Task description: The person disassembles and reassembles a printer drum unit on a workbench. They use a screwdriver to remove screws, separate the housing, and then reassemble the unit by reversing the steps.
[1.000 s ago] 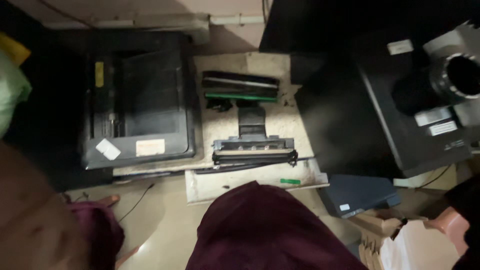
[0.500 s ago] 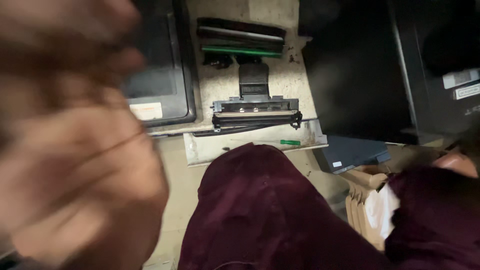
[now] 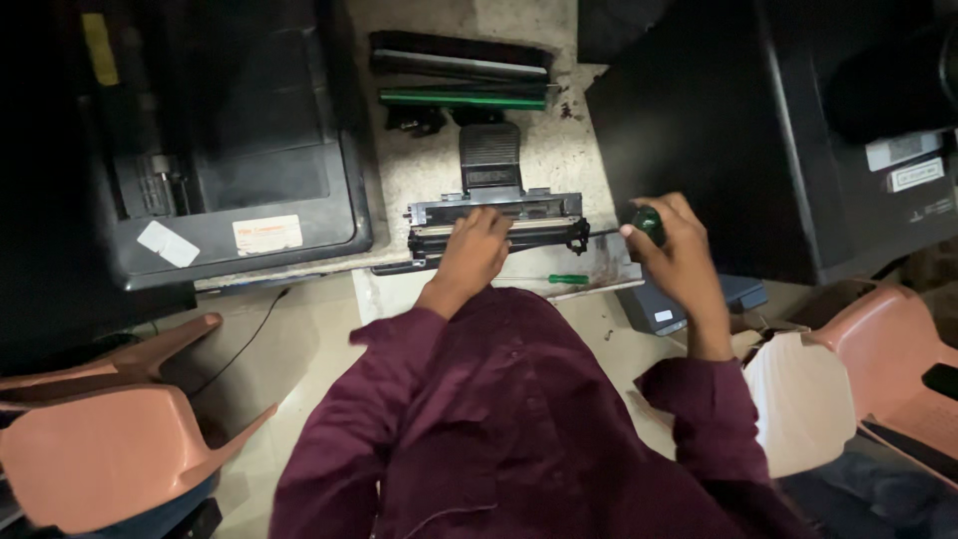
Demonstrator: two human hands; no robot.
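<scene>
A black toner cartridge [image 3: 519,210] lies across the pale stone slab [image 3: 559,150] in front of me. My left hand [image 3: 471,252] rests on its near edge, fingers curled over the housing. To the right, my right hand [image 3: 674,250] grips a screwdriver with a dark green handle [image 3: 649,222], its shaft pointing left at the cartridge's right end. Both sleeves are maroon. A small green screwdriver [image 3: 569,278] lies on the slab just below the cartridge.
A black printer [image 3: 230,150] sits at the left. Black and green roller parts [image 3: 461,80] lie at the slab's far side. A large black machine [image 3: 778,130] stands on the right. Pink plastic chairs [image 3: 110,439] flank me, and a white bag [image 3: 798,399] is by my right elbow.
A blurred hand that filled the left of the view is gone. My left hand now rests on the cartridge, and my right hand has come up holding a screwdriver.
</scene>
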